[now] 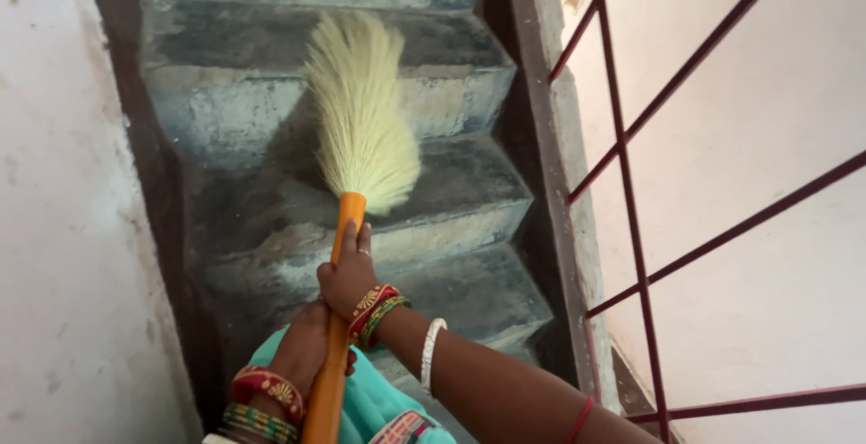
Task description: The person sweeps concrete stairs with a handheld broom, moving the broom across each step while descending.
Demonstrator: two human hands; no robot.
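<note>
— Two hands on one broom (354,164), is that right?

— Yes. The right hand (347,277) is wrapped around the orange handle (343,282), fingers closed on it, with a ring showing on one finger. The left hand (302,345) grips the same handle lower down, nearer the body, also closed on it. The two hands sit close together, one just above the other on the stick.

— And where is the broom itself?

— It slants away from the person, down the stairs (433,191). The pale yellow bristles (361,110) fan out over the step below and reach to the riser of the step beyond. I cannot tell whether the tips touch the concrete.

— What are the stairs like?

— Grey concrete, worn and patchy, with lighter edges on each step. They run down between a whitish wall (63,227) on the left and a concrete edge on the right.

— Anything past that edge?

— A dark red metal railing (622,164) of thin bars, some upright and some slanted, with a pale wall behind it.

— What does the person wear?

— Red and gold bangles (374,309) on both wrists, a white bangle (431,349) further up the right forearm, a thin red thread near the elbow, and turquoise cloth (379,399) below the arms.
</note>
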